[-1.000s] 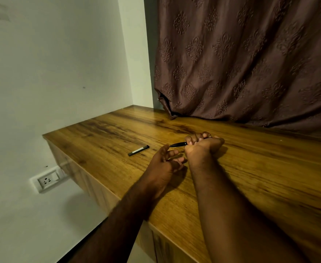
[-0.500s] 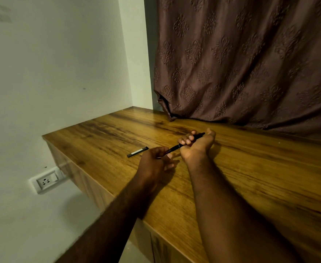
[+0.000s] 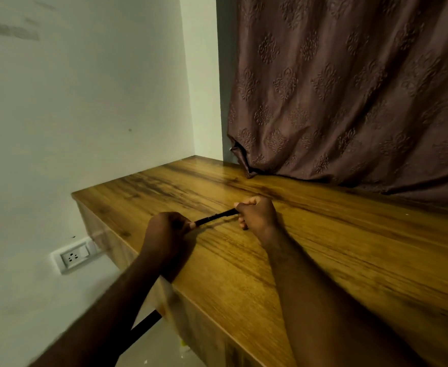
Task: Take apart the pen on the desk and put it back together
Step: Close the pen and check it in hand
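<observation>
A thin black pen is held slanted just above the wooden desk, between my two hands. My right hand is closed around its upper right end. My left hand is closed around its lower left end, knuckles toward the camera, so that end is hidden. The small black pen part with a silver end seen earlier on the desk is not in view now; my left hand covers the spot where it lay.
A brown patterned curtain hangs down onto the back of the desk. A white wall with a socket is to the left, below the desk's left edge. The desk's front edge runs diagonally under my forearms.
My left hand moved left over the spot where the loose pen part lay and closed on the pen's lower end. The pen now spans both hands. The camera tilted slightly.
</observation>
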A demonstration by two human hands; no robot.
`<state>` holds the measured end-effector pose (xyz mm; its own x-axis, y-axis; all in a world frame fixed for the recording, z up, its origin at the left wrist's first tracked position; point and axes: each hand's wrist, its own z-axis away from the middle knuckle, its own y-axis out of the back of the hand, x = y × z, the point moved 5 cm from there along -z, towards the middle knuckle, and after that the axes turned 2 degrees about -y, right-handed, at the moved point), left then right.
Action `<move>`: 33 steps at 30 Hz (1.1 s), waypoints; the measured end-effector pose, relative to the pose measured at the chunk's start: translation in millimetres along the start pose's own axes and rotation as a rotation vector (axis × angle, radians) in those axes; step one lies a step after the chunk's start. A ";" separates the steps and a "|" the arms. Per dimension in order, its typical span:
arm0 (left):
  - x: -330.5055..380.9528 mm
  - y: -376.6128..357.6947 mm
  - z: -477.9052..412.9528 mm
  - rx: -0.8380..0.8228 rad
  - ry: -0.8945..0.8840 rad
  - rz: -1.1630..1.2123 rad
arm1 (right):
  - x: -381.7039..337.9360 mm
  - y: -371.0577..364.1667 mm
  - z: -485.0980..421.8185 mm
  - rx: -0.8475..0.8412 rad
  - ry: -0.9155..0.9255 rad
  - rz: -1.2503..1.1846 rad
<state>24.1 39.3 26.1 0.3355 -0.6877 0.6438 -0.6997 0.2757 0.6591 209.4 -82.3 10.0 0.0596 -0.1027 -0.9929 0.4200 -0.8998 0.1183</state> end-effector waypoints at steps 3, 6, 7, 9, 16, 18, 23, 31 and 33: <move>-1.4 0.2 3.0 -0.018 -0.025 -0.205 | -1.4 -6.6 -0.5 -0.007 0.095 0.215; -2.4 -5.0 1.1 -0.025 -0.055 -0.252 | -6.5 -7.0 3.4 0.001 0.181 0.379; -3.5 -5.0 0.0 -0.023 -0.044 -0.238 | -8.0 -6.3 4.7 0.009 0.199 0.418; -7.0 -5.7 -1.6 -0.018 -0.025 -0.223 | -10.7 -6.7 7.3 0.022 0.221 0.478; -7.9 -12.4 -2.1 -0.098 -0.080 -0.191 | -9.3 -13.2 8.2 0.014 0.240 0.614; -8.2 -12.0 -2.1 -0.109 -0.098 -0.169 | -9.0 -12.4 7.6 0.006 0.241 0.594; -8.9 -13.7 -2.3 -0.123 -0.106 -0.139 | -10.3 -13.0 1.9 -0.059 0.284 0.624; -16.7 -17.0 -2.4 -0.130 -0.112 -0.096 | -4.7 -16.1 -16.2 -0.181 0.386 0.625; -18.9 -18.2 -2.1 -0.157 -0.100 -0.070 | -3.6 -14.1 -16.7 -0.173 0.383 0.587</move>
<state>31.8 48.7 2.8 0.3100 -0.7702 0.5573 -0.5669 0.3209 0.7588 218.4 -62.2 12.2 0.6192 -0.3641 -0.6957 0.3569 -0.6587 0.6623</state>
